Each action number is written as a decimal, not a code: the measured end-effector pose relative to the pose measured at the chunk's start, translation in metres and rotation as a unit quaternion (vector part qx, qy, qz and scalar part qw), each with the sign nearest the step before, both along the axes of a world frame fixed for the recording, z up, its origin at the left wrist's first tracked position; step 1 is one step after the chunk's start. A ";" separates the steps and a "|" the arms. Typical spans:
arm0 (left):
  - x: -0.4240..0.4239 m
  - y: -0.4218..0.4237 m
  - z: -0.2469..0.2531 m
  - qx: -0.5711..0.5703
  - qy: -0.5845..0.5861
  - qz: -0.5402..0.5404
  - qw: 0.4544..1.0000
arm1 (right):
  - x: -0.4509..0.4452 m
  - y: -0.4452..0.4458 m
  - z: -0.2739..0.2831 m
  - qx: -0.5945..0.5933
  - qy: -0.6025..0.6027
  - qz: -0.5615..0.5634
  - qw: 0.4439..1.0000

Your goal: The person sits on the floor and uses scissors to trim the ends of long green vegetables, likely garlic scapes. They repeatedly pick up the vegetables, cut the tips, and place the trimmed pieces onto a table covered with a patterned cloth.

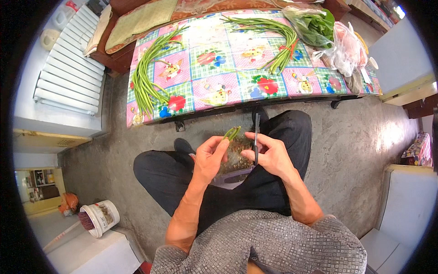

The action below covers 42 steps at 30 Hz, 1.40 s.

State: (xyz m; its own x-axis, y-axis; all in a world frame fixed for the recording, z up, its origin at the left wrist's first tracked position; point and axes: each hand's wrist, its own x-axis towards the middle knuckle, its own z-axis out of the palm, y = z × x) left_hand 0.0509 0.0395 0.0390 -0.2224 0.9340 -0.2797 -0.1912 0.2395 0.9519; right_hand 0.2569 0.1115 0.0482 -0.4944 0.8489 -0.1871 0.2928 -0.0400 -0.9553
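Note:
My left hand [209, 159] pinches a few short green stems [232, 133], probably long beans or garlic scapes, with their tips sticking up past the fingers. In my right hand [270, 152] is a pair of scissors [256, 137], dark-handled, blades pointing towards the table. The scissors are apart from the stems. Below both hands, between the knees, part of a purplish plastic rim or handle [232, 176] shows; most of it is hidden. On the table lie a loose curved bunch of long green stems [147, 75] at left and another bunch [284, 37] with a red tie at right.
The low table [219, 89] has a patterned plastic cover. Bags of leafy greens [318, 27] and a pinkish plastic bag [345, 48] crowd its right end beside a paper cup [372, 64]. A radiator [68, 72] stands left; a white bucket [102, 217] lies lower left.

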 end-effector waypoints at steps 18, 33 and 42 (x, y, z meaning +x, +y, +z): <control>-0.002 -0.006 -0.012 -0.050 -0.002 -0.066 0.997 | -0.024 0.005 -0.013 -0.146 0.230 -0.133 0.953; -0.009 -0.005 -0.013 -0.059 0.008 -0.033 0.998 | -0.010 0.000 -0.025 -0.153 0.089 -0.008 0.984; -0.017 -0.008 -0.012 -0.076 0.008 -0.086 0.993 | -0.001 -0.003 -0.015 -0.094 -0.023 0.120 0.988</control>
